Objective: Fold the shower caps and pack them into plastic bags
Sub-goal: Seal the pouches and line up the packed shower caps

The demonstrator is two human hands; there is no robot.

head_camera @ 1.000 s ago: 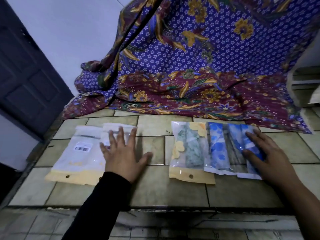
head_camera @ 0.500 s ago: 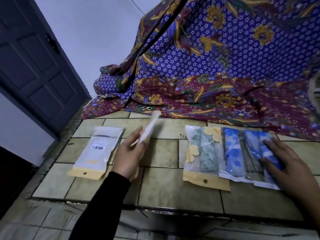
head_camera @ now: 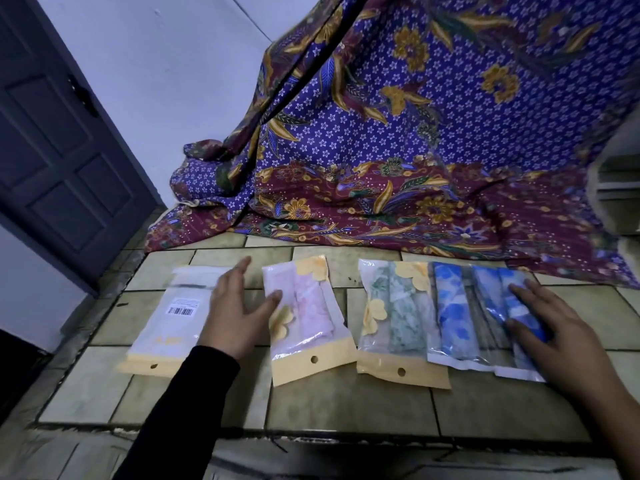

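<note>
Several packed plastic bags lie in a row on the tiled ledge (head_camera: 339,407). At the far left lies a white bag with a barcode label (head_camera: 169,320). Beside it lies a bag with a pink shower cap (head_camera: 306,313), face up. My left hand (head_camera: 239,315) hovers open between these two, its thumb touching the pink bag's left edge. Further right lie a bag with a green cap (head_camera: 398,317) and two overlapping bags with blue caps (head_camera: 460,313). My right hand (head_camera: 557,327) rests flat, fingers spread, on the rightmost blue bag.
A purple and maroon batik cloth (head_camera: 415,150) hangs behind the ledge and drapes onto its back edge. A dark panelled door (head_camera: 59,150) stands at the left. The ledge's front edge drops off just below the bags.
My left hand lifted the pink-cap bag off the white bag, turned it over and laid it down to the right of the white bag. My right hand stayed on the blue bags.
</note>
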